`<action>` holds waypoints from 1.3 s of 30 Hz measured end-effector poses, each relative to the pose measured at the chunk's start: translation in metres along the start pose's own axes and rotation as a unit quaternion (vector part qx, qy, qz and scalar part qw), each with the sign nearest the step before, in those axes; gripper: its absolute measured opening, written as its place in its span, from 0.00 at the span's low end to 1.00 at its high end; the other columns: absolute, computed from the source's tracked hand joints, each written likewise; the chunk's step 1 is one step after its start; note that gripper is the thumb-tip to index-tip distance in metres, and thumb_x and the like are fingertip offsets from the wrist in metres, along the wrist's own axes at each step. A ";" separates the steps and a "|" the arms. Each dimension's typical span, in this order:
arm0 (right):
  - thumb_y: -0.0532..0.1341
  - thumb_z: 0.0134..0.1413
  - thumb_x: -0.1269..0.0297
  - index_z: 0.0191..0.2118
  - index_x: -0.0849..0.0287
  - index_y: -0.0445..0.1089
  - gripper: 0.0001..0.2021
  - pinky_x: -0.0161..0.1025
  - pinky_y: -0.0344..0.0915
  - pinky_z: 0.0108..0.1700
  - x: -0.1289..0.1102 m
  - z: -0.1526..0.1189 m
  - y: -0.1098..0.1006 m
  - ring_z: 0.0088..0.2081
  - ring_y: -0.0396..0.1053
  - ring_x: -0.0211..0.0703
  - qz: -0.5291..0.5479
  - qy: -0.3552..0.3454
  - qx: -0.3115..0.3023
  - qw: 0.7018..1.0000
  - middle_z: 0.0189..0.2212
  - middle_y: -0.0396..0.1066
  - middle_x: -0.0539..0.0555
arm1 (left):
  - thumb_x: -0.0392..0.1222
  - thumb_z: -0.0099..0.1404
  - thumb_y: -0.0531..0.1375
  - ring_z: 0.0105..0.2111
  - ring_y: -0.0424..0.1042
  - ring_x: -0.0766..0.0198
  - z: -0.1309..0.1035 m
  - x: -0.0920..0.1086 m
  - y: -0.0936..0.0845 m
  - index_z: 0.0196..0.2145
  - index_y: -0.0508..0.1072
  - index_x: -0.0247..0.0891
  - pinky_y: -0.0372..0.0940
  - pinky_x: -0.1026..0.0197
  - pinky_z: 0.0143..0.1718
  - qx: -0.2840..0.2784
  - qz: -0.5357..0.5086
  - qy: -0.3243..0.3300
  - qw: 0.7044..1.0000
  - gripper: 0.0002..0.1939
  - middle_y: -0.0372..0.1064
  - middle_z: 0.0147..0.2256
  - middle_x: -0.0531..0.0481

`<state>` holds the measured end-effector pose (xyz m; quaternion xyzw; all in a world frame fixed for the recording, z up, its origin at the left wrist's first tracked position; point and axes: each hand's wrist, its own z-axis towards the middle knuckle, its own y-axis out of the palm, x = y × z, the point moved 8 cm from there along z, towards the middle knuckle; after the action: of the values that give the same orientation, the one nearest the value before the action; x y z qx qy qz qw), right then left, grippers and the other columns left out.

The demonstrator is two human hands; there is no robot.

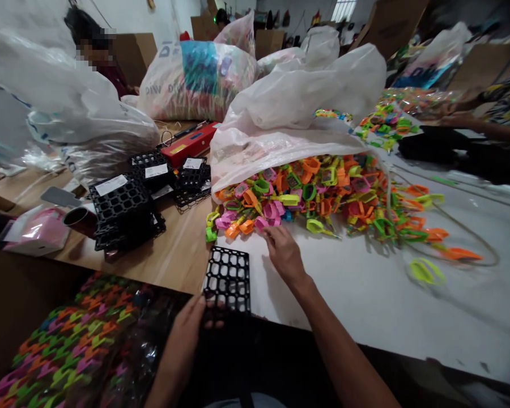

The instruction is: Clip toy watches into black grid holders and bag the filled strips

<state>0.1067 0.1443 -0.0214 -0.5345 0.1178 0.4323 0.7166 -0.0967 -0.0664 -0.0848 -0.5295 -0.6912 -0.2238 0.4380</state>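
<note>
A black plastic grid tray point(227, 275) lies at the table's front edge, its openings showing the white surface beneath. My left hand point(191, 320) grips the tray's near left corner, fingers curled under it. Just beyond, a heap of bright plastic pieces that look like toy watches point(310, 192) spills from the mouth of a large white plastic bag point(272, 144). At the heap's near edge my right hand point(284, 252) has its thumb and fingers pinched at a pink toy watch point(261, 222); the exact contact is partly hidden by the fingers.
Stacked black grid trays point(121, 207) with white labels stand left, near a dark cup point(80, 220) and a red box point(189, 144). Below left, a carton holds rows of coloured pieces point(72, 345). A cord loop point(488, 238) lies right. Other people sit across and at right.
</note>
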 end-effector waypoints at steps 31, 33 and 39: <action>0.58 0.55 0.58 0.46 0.64 0.74 0.18 0.56 0.64 0.54 0.215 -0.144 -0.251 0.46 0.67 0.56 -0.235 0.239 0.284 0.898 0.42 0.72 0.66 | 0.48 0.75 0.49 0.55 0.69 0.46 0.034 0.055 0.086 0.57 0.68 0.39 0.61 0.45 0.52 0.099 0.411 0.541 0.727 0.19 0.73 0.54 0.40; 0.57 0.55 0.60 0.44 0.63 0.75 0.17 0.56 0.64 0.53 0.218 -0.141 -0.248 0.46 0.67 0.56 -0.218 0.238 0.294 0.900 0.42 0.73 0.65 | 0.48 0.75 0.50 0.56 0.69 0.47 0.034 0.055 0.086 0.57 0.68 0.39 0.61 0.45 0.53 0.108 0.410 0.536 0.730 0.19 0.72 0.54 0.40; 0.56 0.58 0.64 0.45 0.58 0.75 0.14 0.48 0.67 0.51 0.192 -0.069 -0.150 0.47 0.69 0.50 -0.109 0.170 0.135 0.970 0.43 0.73 0.59 | 0.44 0.74 0.52 0.56 0.69 0.49 0.032 0.057 0.089 0.57 0.68 0.39 0.62 0.45 0.54 0.112 0.416 0.531 0.730 0.18 0.73 0.54 0.41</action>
<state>0.3536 0.1706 -0.0709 -0.5080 0.2364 0.2340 0.7946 -0.0295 0.0194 -0.0673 -0.5058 -0.0766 -0.1852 0.8391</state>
